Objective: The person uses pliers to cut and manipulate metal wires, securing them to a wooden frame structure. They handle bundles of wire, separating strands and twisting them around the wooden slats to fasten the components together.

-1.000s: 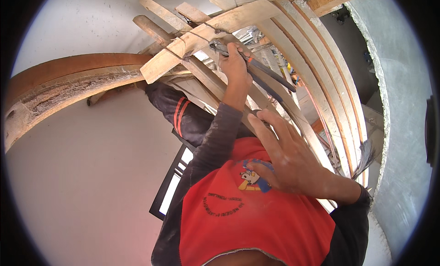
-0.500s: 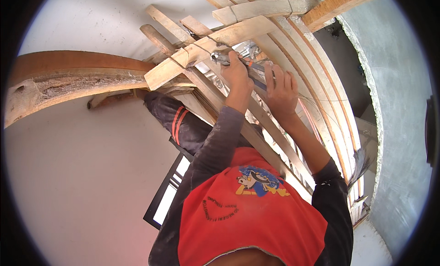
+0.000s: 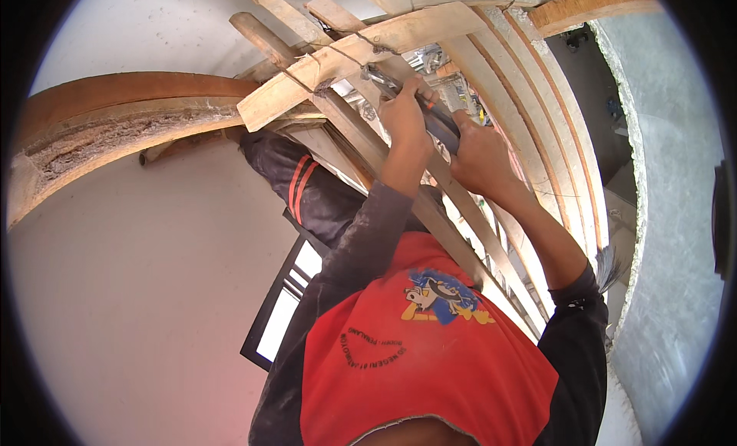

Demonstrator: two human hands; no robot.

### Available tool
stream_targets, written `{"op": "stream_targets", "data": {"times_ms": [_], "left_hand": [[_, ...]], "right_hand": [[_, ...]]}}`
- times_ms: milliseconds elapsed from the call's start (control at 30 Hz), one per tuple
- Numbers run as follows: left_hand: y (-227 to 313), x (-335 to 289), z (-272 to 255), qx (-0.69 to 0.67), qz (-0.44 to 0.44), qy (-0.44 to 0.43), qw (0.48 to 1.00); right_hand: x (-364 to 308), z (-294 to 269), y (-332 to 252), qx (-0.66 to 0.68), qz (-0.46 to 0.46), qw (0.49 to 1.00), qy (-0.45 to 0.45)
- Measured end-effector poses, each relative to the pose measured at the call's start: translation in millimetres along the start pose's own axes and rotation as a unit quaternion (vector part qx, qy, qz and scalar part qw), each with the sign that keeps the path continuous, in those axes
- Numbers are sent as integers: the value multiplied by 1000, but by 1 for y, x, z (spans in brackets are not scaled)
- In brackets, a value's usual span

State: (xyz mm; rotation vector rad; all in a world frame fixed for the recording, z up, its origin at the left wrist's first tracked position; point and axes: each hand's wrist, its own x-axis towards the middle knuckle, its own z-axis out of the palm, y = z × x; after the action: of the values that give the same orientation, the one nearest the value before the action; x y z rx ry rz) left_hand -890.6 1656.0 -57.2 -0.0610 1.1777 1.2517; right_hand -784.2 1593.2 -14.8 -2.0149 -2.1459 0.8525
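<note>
Both hands are on a dark grey, long-bodied tool (image 3: pixel 441 126) with a silver metal head and a small orange mark; its exact kind I cannot make out. My left hand (image 3: pixel 407 120) is wrapped round its front part, just behind the head. Around the rear end, my right hand (image 3: pixel 480 156) is closed, thumb along the body. The silver head points up and left, close below a short pale wooden crosspiece (image 3: pixel 414 33) that is tied with dark wire to lengthwise timber strips (image 3: pixel 351 131). Whether the head touches the wood I cannot tell.
A thick curved wooden beam (image 3: pixel 138 100) comes in from the left along the white wall (image 3: pixel 146 292). Curved slats (image 3: pixel 537 116) bend down the right side, beside a rough-edged grey panel (image 3: pixel 675 177). A bundle of dark wires (image 3: pixel 608 268) hangs by my right elbow.
My right hand has gone from outstretched fingers over the tool to a grip round its rear end. The tool and my left hand have shifted slightly right in the view.
</note>
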Motion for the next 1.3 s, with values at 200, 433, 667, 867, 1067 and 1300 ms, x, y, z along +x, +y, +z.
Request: {"op": "stream_targets", "data": {"times_ms": [200, 433, 667, 867, 1067, 1300], "left_hand": [[24, -33, -29, 62, 14, -71, 995], [21, 0, -34, -224, -174, -271, 920], [19, -4, 0, -117, -145, -114, 976], [15, -11, 18, 33, -69, 34, 996], [21, -25, -8, 98, -18, -38, 994], [11, -6, -21, -49, -67, -85, 993]], "right_hand": [[-3, -8, -3, 643, 224, 655, -328], [-5, -2, -2, 778, 225, 429, -400], [-9, -28, -6, 251, 101, 955, -123], [-17, -14, -11, 4, -13, 1000, -11], [8, -12, 31, 632, 233, 612, -414], [16, -30, 27, 526, 254, 691, -427]]}}
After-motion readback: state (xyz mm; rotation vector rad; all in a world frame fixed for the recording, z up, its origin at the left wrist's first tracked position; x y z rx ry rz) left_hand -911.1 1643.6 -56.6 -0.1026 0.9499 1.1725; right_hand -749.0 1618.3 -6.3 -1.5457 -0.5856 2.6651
